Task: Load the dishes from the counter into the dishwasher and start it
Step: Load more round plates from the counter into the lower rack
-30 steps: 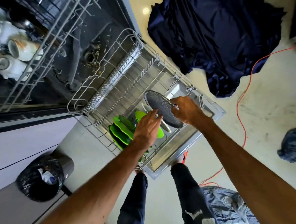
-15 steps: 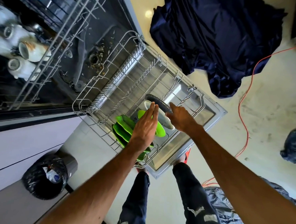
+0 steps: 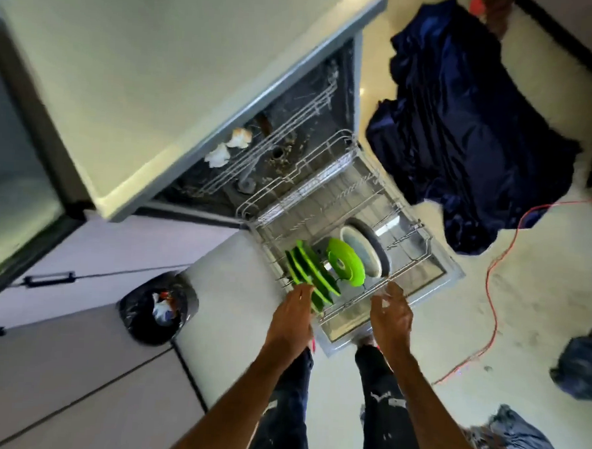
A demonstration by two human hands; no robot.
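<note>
Both hands hang empty at the near edge of the pulled-out lower rack (image 3: 404, 264): left hand (image 3: 291, 316) straight-fingered, right hand (image 3: 391, 318) loosely spread. Green plates (image 3: 311, 269), a white plate (image 3: 355, 239) and a dark plate (image 3: 372, 238) stand inside.

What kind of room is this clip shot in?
Most likely a home kitchen: an open dishwasher with green plates standing in its pulled-out lower rack, a pale countertop above grey cabinet fronts, and a lined bin on the floor.

Green plates (image 3: 311, 269) & grey plate (image 3: 373, 237) fill near end of lower rack (image 3: 419, 261); its far half stands free
</note>
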